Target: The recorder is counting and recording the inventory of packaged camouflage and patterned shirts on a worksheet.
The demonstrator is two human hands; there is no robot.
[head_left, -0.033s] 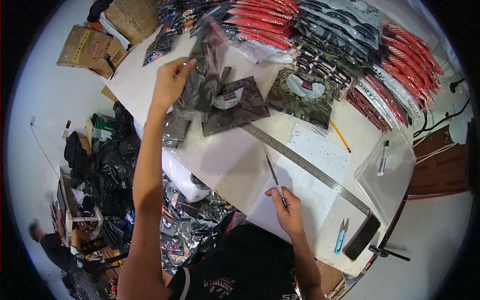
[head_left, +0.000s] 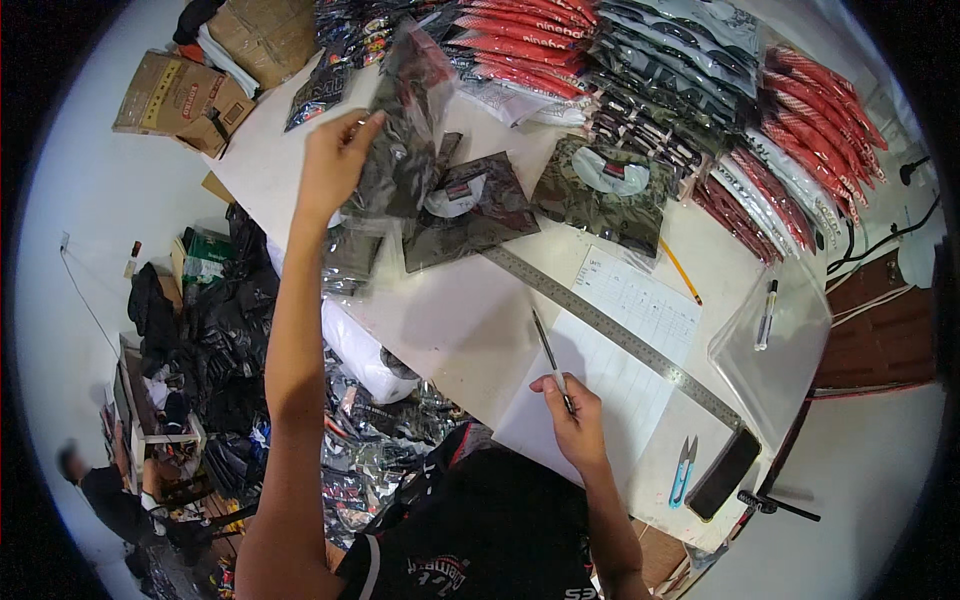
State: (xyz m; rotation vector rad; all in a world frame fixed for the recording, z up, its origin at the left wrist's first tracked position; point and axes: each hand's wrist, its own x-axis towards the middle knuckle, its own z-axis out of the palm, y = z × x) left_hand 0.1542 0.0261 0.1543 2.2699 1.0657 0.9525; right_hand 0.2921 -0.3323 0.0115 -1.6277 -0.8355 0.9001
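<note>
My left hand (head_left: pixel 333 160) is stretched out over the white table (head_left: pixel 450 320) and grips a clear plastic bag with a dark garment (head_left: pixel 405 130), lifted above the table. Just right of it lies a dark folded shirt in a bag (head_left: pixel 470 205). A camouflage shirt in a bag (head_left: pixel 605 195) lies further right. My right hand (head_left: pixel 575 415) holds a thin pen (head_left: pixel 550 355) over a white paper sheet (head_left: pixel 610 370), near the table's front edge. A long metal ruler (head_left: pixel 620 335) crosses the sheet diagonally.
Rows of packed red and dark garments (head_left: pixel 700 80) fill the table's far side. A yellow pencil (head_left: pixel 682 272), a clear tray with a marker (head_left: pixel 768 315), blue snips (head_left: pixel 683 470) and a black phone (head_left: pixel 722 475) lie at right. Cardboard boxes (head_left: pixel 180 95) and bags crowd the floor at left, where another person (head_left: pixel 95 490) sits.
</note>
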